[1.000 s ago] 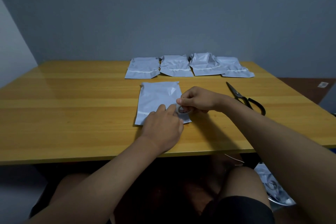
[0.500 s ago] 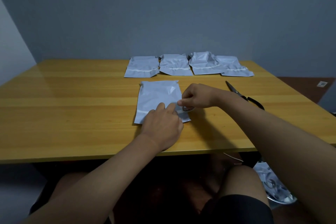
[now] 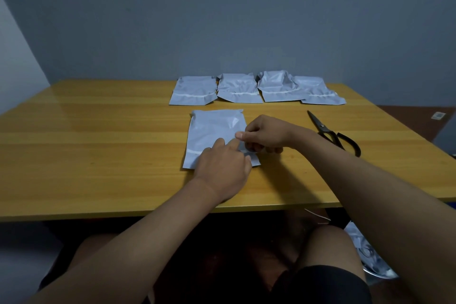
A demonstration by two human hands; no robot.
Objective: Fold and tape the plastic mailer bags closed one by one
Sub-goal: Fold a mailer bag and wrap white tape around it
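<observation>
Compared with the frame half a second earlier, the right hand [image 3: 265,134] is seen shifted slightly towards 12 o'clock over the pale grey plastic mailer bag [image 3: 213,131], and the small roll of tape [image 3: 251,149] beneath it is now mostly hidden by the curled fingers; the bag itself is unchanged in place. The roll is held in the right grip, with thumb and forefinger pinched at the bag's right edge. The left hand [image 3: 223,168] is laid on the bag's lower part, its extended fingers pressed onto the fold near the white strip; its grip is released, nothing being clasped. The bag is placed flat at the centre of the yellow wooden counter [image 3: 98,155].

At 12 o'clock from the bag, a row of four folded grey mailer bags [image 3: 256,90] is set along the far edge, partly overlapped. At 3 o'clock, black-handled scissors [image 3: 333,133] are laid, apart from the bag and partly covered by the right forearm. Under the counter at 5 o'clock, further crumpled grey plastic [image 3: 365,254] is glimpsed.
</observation>
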